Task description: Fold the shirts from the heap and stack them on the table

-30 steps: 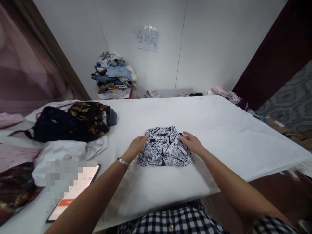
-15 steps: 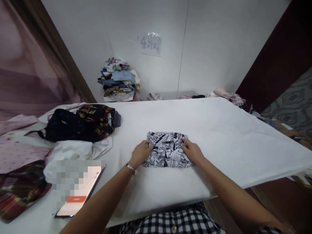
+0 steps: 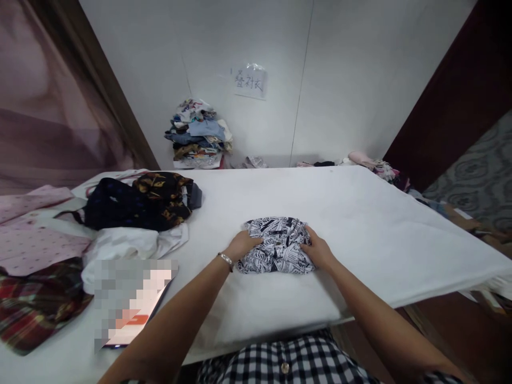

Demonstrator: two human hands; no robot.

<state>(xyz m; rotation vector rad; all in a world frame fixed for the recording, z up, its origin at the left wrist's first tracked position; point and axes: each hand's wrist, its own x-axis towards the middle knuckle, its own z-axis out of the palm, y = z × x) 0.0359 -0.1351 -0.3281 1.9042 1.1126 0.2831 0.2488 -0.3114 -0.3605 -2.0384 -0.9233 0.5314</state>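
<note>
folded newsprint-pattern shirt (image 3: 277,246) mid-table on white table cover (image 3: 360,224), near front edge. left hand (image 3: 242,246) on its left side, fingers (image 3: 253,241) laid together over the top fold; right hand (image 3: 318,249) cupping right edge, fingers curled onto cloth, grip depth unclear. best handled with even pressure from both sides, edges squared, folds kept flat. dark garments (image 3: 140,202) and phone (image 3: 132,301) well apart at left.

You're in a garment-folding workroom, not a home: a big table (image 3: 360,224) under white cloth, loose shirts heaped at its left end (image 3: 132,205), a stack of folded clothes (image 3: 200,133) against the plain white wall, and a handwritten paper sign (image 3: 250,81) taped above the stack.
</note>
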